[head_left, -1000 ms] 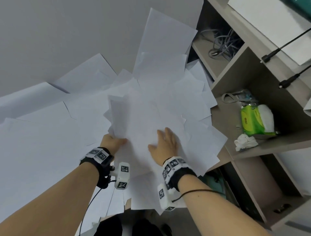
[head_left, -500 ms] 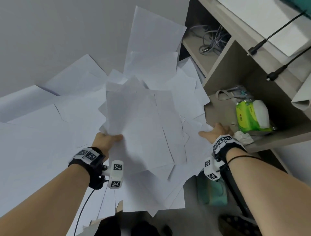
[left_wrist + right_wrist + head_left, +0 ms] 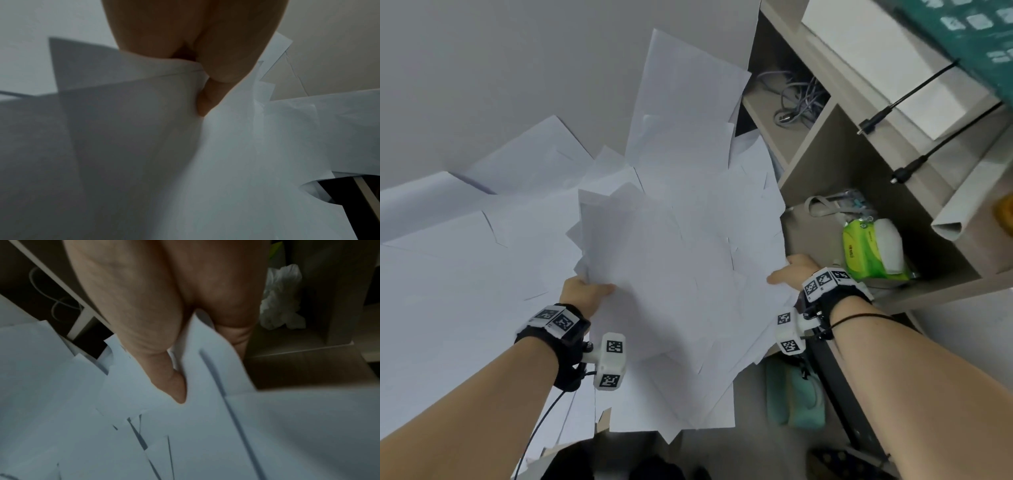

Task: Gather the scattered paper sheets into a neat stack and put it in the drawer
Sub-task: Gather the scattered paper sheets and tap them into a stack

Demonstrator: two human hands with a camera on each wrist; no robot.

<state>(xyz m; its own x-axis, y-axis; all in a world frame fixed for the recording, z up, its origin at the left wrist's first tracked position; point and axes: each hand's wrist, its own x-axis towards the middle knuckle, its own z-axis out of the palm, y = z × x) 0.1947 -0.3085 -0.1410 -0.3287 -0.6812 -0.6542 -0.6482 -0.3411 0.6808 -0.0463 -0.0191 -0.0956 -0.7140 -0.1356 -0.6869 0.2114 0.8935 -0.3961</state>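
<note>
Paper sheets pinched at opposite edges by left hand and right hand.

Thin white matt paper sheets; pale matt wood-look shelf unit; glossy green plastic tissue pack; crumpled white tissue.

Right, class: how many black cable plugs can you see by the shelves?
2. One plug sits right of the grey cables; the other plug is nearer, above the green pack. Others may lie out of view.
</note>
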